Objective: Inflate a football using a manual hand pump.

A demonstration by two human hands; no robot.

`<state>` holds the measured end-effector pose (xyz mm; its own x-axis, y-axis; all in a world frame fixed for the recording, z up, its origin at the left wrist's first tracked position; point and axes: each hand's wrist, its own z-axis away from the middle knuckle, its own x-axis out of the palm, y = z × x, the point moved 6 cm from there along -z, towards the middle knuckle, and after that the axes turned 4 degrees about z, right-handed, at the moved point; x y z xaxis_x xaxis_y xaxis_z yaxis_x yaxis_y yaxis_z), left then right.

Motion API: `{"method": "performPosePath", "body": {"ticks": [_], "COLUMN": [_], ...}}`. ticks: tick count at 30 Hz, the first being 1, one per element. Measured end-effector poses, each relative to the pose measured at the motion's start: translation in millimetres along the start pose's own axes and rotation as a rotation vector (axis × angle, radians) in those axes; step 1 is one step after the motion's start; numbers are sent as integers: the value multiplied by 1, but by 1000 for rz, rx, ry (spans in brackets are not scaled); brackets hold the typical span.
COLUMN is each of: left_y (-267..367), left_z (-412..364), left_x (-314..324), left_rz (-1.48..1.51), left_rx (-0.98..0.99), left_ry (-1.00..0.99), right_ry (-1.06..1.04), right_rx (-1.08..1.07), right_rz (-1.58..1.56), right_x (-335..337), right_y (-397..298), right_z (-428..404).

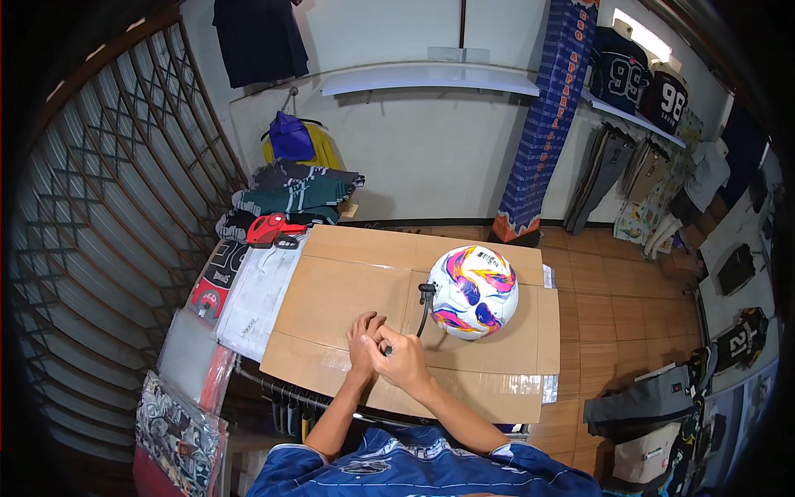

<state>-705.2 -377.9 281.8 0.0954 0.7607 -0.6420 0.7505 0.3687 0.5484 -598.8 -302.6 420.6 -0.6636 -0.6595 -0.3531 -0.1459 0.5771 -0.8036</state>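
Observation:
A white soccer ball (475,292) with pink, orange and purple swirls rests on flattened brown cardboard (348,292). At its left side is a black valve connector (427,288), from which a thin black hose (423,320) curves down to my hands. My right hand (399,360) is closed around a small black object (387,351), most of it hidden by the fingers; it looks like part of a hand pump. Beside and partly behind it, my left hand (363,341) touches my right hand, its fingers bent. Whether the left also grips the black object cannot be seen.
A red and black tag gun or label tool (273,231) lies left of the cardboard on white plastic-wrapped packages (261,292). Folded clothes (292,196) are piled behind it. Below the front edge hang garments on a rack (289,407). A blue patterned pillar (540,124) stands beyond the table.

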Motion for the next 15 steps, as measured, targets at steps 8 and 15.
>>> {"method": "performPosePath", "body": {"ticks": [8,15], "left_y": [-5,11], "left_z": [5,-2], "left_x": [7,-3], "left_rz": [-1,13], "left_rx": [1,-16], "left_ry": [-28,-36], "right_ry": [-93,-46], "right_rx": [-57,-145], "right_rz": [24,-171], "right_x": [-13,-57], "right_y": [-44,-97], "right_z": [-8,-22]}}
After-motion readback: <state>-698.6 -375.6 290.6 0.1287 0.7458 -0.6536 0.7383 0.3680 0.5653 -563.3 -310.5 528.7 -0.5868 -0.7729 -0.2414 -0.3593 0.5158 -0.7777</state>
